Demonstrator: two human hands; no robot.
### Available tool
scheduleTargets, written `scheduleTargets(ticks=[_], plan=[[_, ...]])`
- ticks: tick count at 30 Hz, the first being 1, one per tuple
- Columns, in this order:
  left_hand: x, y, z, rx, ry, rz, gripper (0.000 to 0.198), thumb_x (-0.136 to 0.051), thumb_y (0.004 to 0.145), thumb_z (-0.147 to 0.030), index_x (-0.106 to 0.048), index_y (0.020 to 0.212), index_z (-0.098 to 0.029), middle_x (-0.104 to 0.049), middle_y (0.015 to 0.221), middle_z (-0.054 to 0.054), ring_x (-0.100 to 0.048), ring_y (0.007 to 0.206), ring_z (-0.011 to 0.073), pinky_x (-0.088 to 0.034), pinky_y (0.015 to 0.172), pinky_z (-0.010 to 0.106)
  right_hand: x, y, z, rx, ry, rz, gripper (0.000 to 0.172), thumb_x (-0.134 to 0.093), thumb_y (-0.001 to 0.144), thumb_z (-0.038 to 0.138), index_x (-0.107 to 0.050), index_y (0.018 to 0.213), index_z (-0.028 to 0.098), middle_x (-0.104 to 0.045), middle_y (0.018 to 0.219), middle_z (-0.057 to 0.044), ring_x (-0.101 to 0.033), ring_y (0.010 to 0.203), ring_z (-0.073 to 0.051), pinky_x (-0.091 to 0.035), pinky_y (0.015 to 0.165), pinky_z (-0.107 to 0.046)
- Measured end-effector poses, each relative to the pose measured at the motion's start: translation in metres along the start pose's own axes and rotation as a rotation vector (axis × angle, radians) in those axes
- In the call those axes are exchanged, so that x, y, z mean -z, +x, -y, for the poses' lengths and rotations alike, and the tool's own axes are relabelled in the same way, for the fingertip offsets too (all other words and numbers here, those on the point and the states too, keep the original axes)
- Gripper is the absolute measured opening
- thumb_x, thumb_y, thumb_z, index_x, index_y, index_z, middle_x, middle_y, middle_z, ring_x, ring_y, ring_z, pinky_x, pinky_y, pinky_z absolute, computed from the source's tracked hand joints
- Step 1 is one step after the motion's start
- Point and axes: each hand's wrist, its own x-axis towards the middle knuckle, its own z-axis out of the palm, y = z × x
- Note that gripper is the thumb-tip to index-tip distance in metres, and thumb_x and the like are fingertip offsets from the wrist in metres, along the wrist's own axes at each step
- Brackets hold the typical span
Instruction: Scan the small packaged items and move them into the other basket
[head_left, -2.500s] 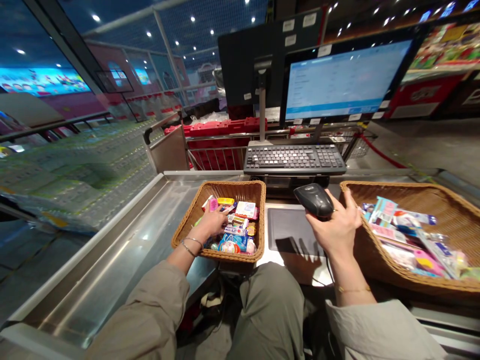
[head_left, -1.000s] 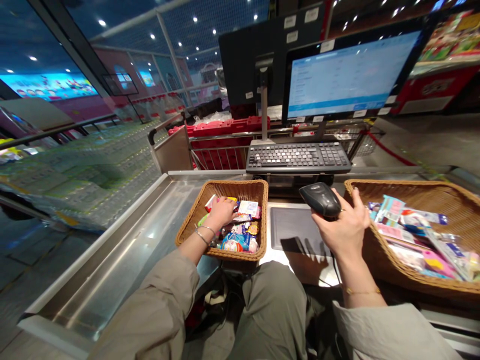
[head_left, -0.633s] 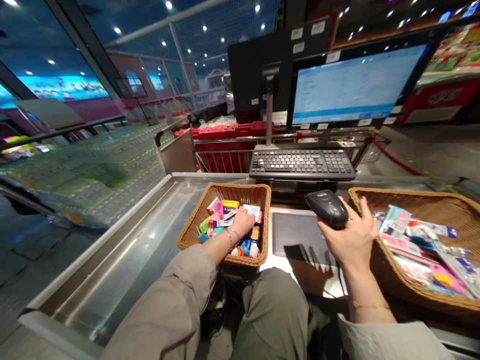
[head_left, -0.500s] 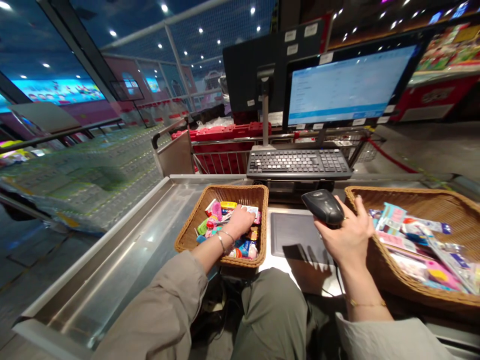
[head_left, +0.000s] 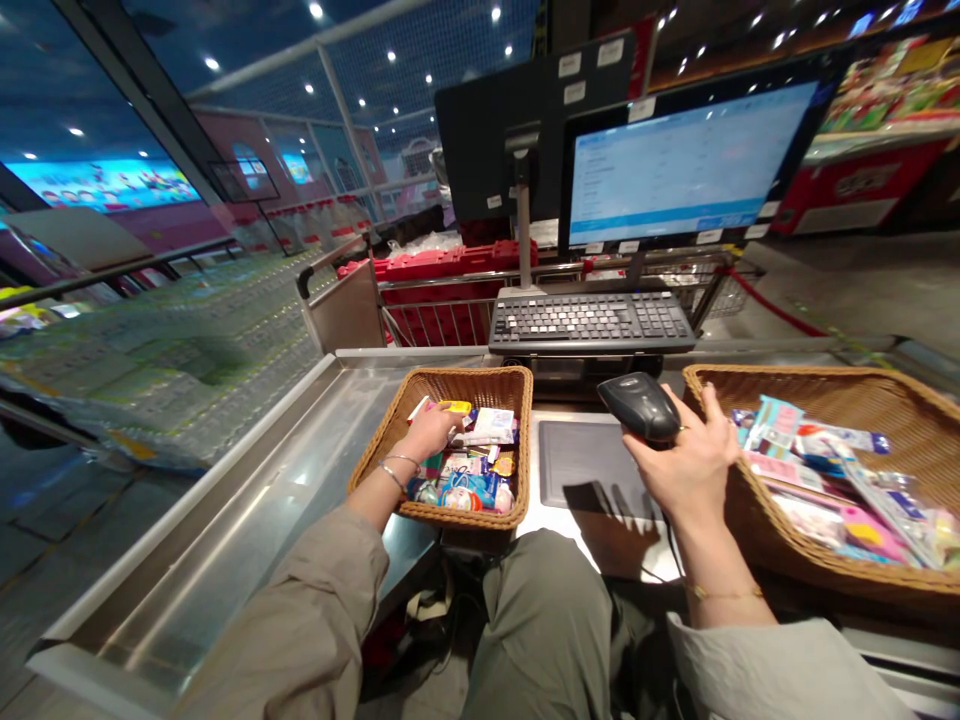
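Observation:
My right hand point(head_left: 697, 450) is wrapped round a black barcode scanner point(head_left: 640, 405), held above a grey pad point(head_left: 585, 465) on the counter. In the left wicker basket point(head_left: 525, 450), my left hand point(head_left: 433, 432) reaches among small packaged goods, fingers bent and close together. What those fingers grip, if anything, is hidden. Just beyond the fingertips lies a yellow packet point(head_left: 456, 407). A white packet point(head_left: 493, 426) with printing lies right of the hand, and blue packets point(head_left: 480, 490) lie nearer me. The hand covers the basket's left part.
A second wicker basket point(head_left: 795, 378) with several packaged goods stands at the right. Behind the pad are a black keyboard point(head_left: 592, 320) and a lit monitor point(head_left: 690, 165). The metal counter point(head_left: 315, 480) has a raised left edge. A cable hangs below the scanner.
My left hand has moved left within the left basket, uncovering the white packet and goods at its right. My right hand keeps the scanner at nearly the same place. The view has shifted slightly.

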Motion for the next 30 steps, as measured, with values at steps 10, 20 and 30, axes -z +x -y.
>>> scheduleTargets(ticks=[10, 20, 30], plan=[[-0.014, 0.010, -0.033, -0.052, 0.164, 0.002, 0.024, -0.067, 0.087, -0.039, -0.076, 0.102, -0.024, -0.073, 0.118, 0.011, -0.057, 0.119, 0.0313, -0.035, 0.110, 0.051, 0.001, 0.000, -0.002, 0.004, -0.018, -0.003, 0.057, -0.064, 0.079, 0.049, -0.069, 0.124, 0.016, -0.069, 0.129, -0.018, -0.042, 0.144, -0.044, -0.028, 0.115, -0.070], [-0.031, 0.015, -0.029, -0.033, 0.219, -0.012, 0.024, -0.053, 0.094, -0.024, -0.076, 0.095, -0.018, -0.075, 0.104, 0.013, -0.061, 0.108, 0.0299, -0.038, 0.106, 0.052, 0.005, 0.002, -0.003, -0.008, -0.020, -0.020, 0.060, -0.064, 0.077, 0.050, -0.070, 0.125, 0.014, -0.065, 0.133, -0.021, -0.045, 0.142, -0.043, -0.031, 0.115, -0.068], [-0.036, 0.007, -0.045, 0.005, 0.254, -0.074, 0.023, -0.065, 0.089, -0.036, -0.079, 0.098, -0.020, -0.066, 0.134, 0.014, -0.049, 0.132, 0.0388, -0.014, 0.121, 0.070, 0.004, 0.001, -0.005, -0.012, -0.028, -0.024, 0.059, -0.065, 0.077, 0.050, -0.071, 0.124, 0.014, -0.068, 0.131, -0.019, -0.046, 0.142, -0.043, -0.031, 0.116, -0.068]])
